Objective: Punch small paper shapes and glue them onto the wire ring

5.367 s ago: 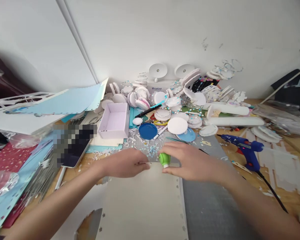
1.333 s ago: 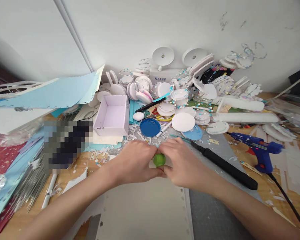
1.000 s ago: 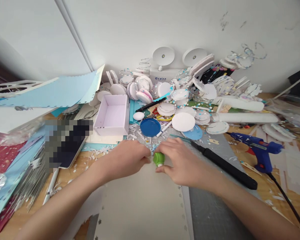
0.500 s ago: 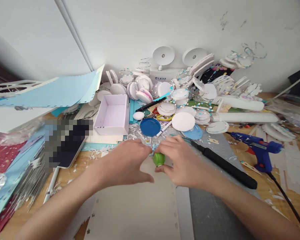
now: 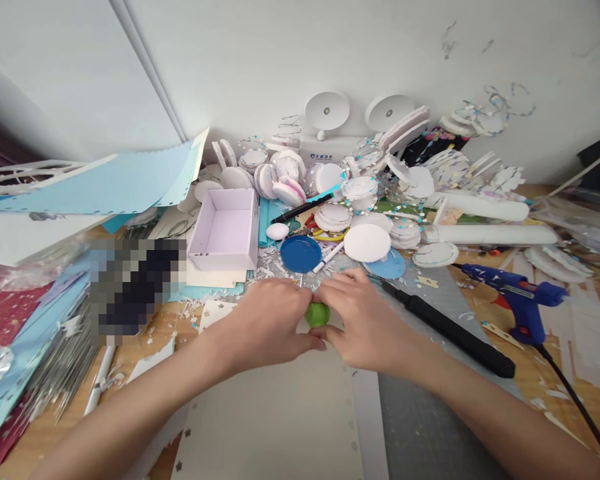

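Through the head camera I see a wooden table (image 5: pixel 43 433) filling the lower half of the frame, its bare boards showing at left and right, sprinkled with paper scraps (image 5: pixel 270 269). A grey cutting mat (image 5: pixel 425 427) covers the middle. On the mat I find a black-handled tool (image 5: pixel 453 330) slanting right of centre, a blue lid (image 5: pixel 301 254) near centre and, at the bottom, a cream sheet (image 5: pixel 275 413) partly over white paper (image 5: pixel 373 413). A blue glue gun (image 5: pixel 517 291) lies at right, near a flat wooden stick (image 5: pixel 503 335).
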`<state>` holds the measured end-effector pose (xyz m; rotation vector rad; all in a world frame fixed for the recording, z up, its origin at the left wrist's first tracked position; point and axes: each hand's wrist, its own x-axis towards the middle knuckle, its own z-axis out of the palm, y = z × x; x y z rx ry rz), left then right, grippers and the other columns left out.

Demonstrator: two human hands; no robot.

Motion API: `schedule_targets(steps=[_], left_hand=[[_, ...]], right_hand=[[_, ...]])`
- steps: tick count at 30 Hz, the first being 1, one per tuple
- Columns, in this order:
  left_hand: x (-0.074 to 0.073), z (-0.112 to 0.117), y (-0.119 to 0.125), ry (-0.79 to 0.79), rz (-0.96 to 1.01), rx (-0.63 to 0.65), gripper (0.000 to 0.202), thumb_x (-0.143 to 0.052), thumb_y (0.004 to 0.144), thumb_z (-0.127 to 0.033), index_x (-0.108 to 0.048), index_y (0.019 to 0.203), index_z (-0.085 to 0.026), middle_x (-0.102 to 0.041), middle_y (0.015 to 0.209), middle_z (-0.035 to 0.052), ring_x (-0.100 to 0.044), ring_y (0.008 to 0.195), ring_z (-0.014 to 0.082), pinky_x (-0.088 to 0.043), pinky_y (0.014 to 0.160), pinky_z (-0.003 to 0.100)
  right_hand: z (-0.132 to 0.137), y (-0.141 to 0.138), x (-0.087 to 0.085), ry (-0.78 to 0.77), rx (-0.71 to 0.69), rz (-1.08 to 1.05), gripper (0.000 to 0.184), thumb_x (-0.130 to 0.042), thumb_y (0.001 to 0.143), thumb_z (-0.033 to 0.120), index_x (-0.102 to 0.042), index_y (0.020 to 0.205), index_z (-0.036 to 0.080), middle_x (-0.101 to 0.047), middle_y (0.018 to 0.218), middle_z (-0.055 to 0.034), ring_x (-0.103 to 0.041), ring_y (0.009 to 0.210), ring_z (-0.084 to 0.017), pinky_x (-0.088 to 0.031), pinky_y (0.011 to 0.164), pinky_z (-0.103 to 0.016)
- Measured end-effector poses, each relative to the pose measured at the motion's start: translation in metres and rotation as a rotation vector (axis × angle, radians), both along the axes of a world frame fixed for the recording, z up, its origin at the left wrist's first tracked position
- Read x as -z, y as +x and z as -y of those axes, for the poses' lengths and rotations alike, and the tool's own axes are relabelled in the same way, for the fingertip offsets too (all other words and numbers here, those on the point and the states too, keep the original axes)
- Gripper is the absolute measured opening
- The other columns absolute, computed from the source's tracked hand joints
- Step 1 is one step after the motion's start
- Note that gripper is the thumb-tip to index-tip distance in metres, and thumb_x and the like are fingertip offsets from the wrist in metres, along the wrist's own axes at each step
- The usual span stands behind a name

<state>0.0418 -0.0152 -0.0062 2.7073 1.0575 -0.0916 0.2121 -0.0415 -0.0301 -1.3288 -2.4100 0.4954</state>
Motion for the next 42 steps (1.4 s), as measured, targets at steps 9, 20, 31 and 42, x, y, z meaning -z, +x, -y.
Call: schedule_targets(steps=[9, 20, 31, 42], left_hand=[[-0.010, -0.008, -0.016, -0.021, -0.142, 0.034, 0.024, -0.051, 0.086, -0.021, -0.051, 0.062, -0.019, -0.061, 0.060, -0.0004, -0.060, 0.060, 0.0192, -0.026, 0.051, 0.027], [-0.013, -0.002, -0.015, -0.012, -0.065, 0.058, 0.014, -0.061, 0.081, -0.031, -0.060, 0.074, -0.019, -0.065, 0.072, 0.0025, -0.062, 0.074, 0.0225, -0.040, 0.065, 0.031], [0.000, 0.001, 0.004, 0.115, 0.085, 0.080, 0.031, -0.057, 0.081, -0.044, -0.058, 0.071, -0.015, -0.062, 0.067, 0.0053, -0.058, 0.068, 0.0219, -0.040, 0.068, 0.035], [-0.009, 0.001, -0.007, 0.109, -0.006, 0.040, 0.021, -0.062, 0.081, -0.039, -0.060, 0.078, -0.018, -0.064, 0.067, 0.0022, -0.060, 0.065, 0.0214, -0.039, 0.062, 0.032]], right_hand=[[-0.001, 0.008, -0.007, -0.019, -0.019, 0.027, 0.020, -0.071, 0.071, 0.024, -0.054, 0.079, 0.016, -0.058, 0.080, -0.0020, -0.049, 0.082, -0.019, -0.027, 0.076, -0.033], [0.000, 0.004, -0.006, -0.002, -0.037, 0.038, 0.020, -0.070, 0.072, 0.024, -0.051, 0.072, 0.016, -0.058, 0.077, -0.0016, -0.047, 0.078, -0.017, -0.026, 0.073, -0.033], [0.004, 0.001, 0.004, 0.062, -0.010, -0.039, 0.024, -0.059, 0.065, 0.009, -0.037, 0.067, 0.018, -0.048, 0.069, -0.0003, -0.042, 0.070, -0.016, -0.027, 0.069, -0.032], [0.000, 0.005, -0.009, -0.020, -0.032, -0.017, 0.018, -0.067, 0.073, 0.020, -0.050, 0.076, 0.016, -0.056, 0.079, -0.0022, -0.050, 0.080, -0.019, -0.028, 0.074, -0.032]])
